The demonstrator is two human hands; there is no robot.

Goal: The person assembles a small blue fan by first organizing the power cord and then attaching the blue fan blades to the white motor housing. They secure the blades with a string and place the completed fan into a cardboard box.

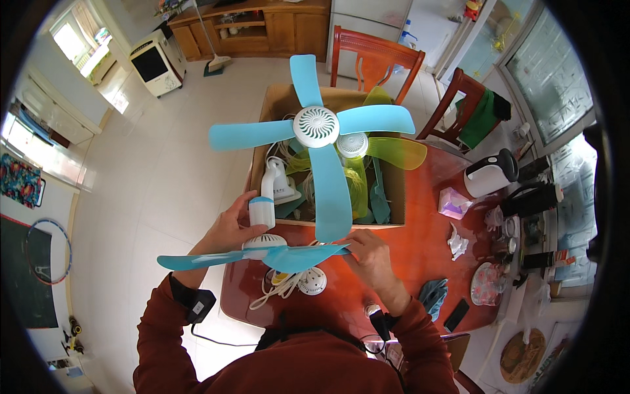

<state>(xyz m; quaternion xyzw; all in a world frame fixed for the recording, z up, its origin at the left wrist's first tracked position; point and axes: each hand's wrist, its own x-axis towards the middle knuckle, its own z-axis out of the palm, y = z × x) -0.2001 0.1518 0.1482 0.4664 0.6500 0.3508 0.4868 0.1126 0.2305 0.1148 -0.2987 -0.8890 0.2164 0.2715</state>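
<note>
My left hand [231,226] is closed around a white cylindrical housing [262,214] with a blue band, beside the box's near left corner. A bent white neck [270,172] rises from it toward a white base [283,187]. Just below is a near blue fan [289,259] with a slotted white hub, its blades seen almost edge-on. I cannot tell whether housing and hub are joined. At its right end, my right hand [369,258] pinches a blade tip. Another blue fan [316,127], with four spread blades, lies over a cardboard box [262,157].
Inside the box is a yellow-green fan [397,152]. A white cord [279,289] and round white piece [312,281] lie on the red table [420,210]. Rightward are a tissue box [454,203], kettle [491,173], blue cloth [433,297] and phone [457,315]. Wooden chairs [377,49] stand beyond.
</note>
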